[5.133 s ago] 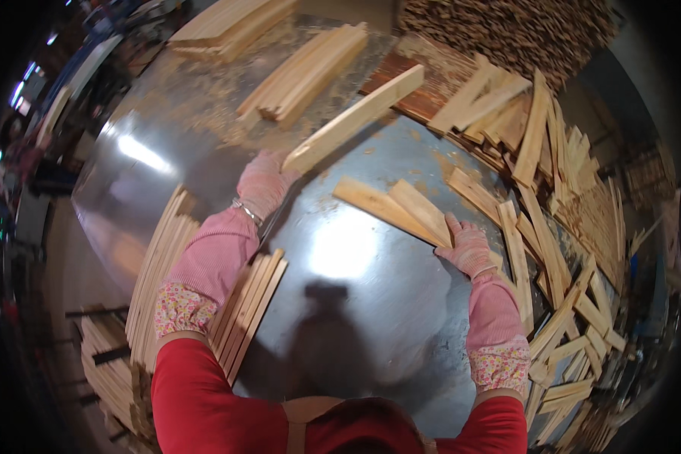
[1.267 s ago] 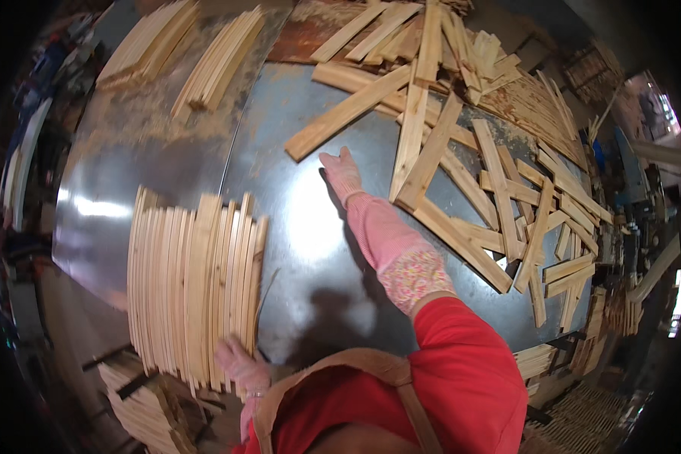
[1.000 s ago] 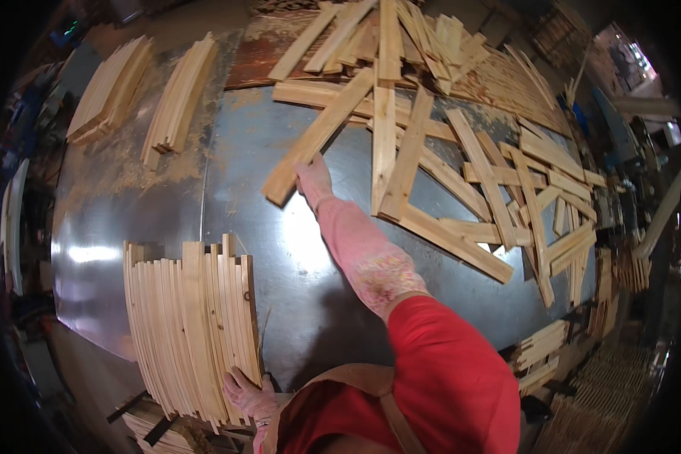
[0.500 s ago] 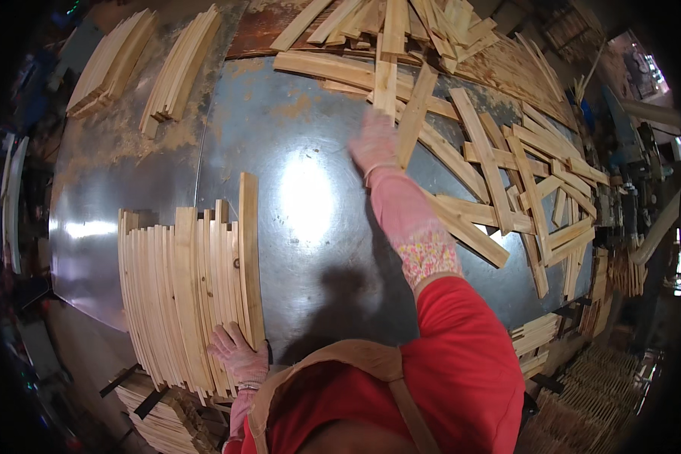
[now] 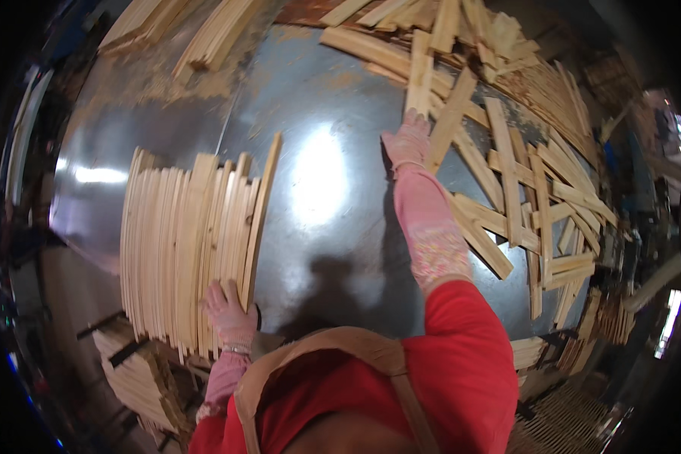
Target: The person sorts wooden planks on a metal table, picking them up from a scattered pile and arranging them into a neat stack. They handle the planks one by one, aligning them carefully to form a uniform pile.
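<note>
My left hand [image 5: 231, 316] lies with its fingers stretched over the near end of a row of pale wooden slats [image 5: 166, 250] packed side by side. Next to its thumb, at the row's right edge, one longer slat [image 5: 263, 219] sticks out past the others at its far end and slants away from them. Far out over the table, my right hand [image 5: 408, 144] rests its fingertips on the near end of another slat [image 5: 421, 72], thumb held apart. Both hands wear pink gloves. What lies under the right fingertips is hidden.
A loose heap of crossed slats [image 5: 511, 174] covers the right of the metal table [image 5: 318, 265]. Two stacks of slats, a left one [image 5: 140, 26] and a right one [image 5: 218, 38], lie at the far left. Below the near edge, more bundled wood [image 5: 140, 378] sits on a rack.
The view has shifted and turned, moving the whole scene. My right hand, smeared before, now shows clearly at the slat's end. The longer slat beside the row looks narrower and leans more.
</note>
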Motion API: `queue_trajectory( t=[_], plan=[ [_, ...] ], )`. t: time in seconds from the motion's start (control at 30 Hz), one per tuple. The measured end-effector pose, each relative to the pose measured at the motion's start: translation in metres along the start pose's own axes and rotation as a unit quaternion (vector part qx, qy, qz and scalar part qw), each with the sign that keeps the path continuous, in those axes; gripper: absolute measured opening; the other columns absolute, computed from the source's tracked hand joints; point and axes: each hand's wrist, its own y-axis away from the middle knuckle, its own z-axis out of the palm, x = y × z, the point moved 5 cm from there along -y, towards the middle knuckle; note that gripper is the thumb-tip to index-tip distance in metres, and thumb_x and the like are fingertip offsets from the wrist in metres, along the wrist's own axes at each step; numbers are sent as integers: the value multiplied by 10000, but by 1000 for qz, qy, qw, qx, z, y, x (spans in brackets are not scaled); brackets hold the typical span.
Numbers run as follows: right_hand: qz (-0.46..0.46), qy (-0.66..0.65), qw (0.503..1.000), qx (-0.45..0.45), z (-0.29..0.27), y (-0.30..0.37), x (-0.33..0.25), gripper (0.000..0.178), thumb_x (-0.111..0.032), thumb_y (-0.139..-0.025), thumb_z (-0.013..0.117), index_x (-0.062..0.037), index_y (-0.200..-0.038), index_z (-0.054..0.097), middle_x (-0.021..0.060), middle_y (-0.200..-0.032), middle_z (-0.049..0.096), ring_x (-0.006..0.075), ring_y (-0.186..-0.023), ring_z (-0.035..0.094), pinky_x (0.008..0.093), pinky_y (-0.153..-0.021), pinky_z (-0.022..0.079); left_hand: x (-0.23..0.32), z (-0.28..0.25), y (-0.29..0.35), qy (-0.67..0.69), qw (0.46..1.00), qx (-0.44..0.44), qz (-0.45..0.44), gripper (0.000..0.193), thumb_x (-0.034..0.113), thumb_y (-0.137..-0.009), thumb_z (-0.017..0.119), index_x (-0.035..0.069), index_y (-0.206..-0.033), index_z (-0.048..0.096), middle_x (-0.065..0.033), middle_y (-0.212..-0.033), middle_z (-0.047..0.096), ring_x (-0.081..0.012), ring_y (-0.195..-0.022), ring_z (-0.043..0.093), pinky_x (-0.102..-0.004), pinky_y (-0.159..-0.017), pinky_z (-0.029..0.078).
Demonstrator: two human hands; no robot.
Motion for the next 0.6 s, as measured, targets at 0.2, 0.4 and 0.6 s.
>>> queue_trajectory(
  t=[0.2, 0.4, 0.6],
  plan=[
    [195, 3, 967, -164, -18, -56, 46, 901, -395, -858, 771, -66, -1588, 359, 226, -1288, 719, 398, -1173, 713, 482, -1010, 570, 4, 11, -3, -16, 1000, 7, 14, 946, 485, -843, 786, 118, -1632, 414, -221, -1716, 311, -416, -1602, 247, -624, -1314, 142],
    [25, -269, 867, -419, -82, 170, -59, 1035, -387, -953, 727, -11, -1697, 114, 284, -1209, 736, 412, -1077, 740, 458, -958, 593, -8, 27, 8, 22, 993, 98, 58, 984, 572, -867, 753, 89, -1644, 388, -265, -1711, 290, -467, -1596, 223, -660, -1296, 122],
    [-329, -242, 831, -378, -56, 275, -138, 815, -482, -952, 713, -110, -1620, 428, 238, -1380, 664, 389, -1280, 641, 527, -1127, 478, 10, -1, 7, 16, 999, 22, 30, 1004, 518, -830, 783, 71, -1634, 379, -303, -1704, 256, -504, -1583, 217, -688, -1286, 121]
  ],
)
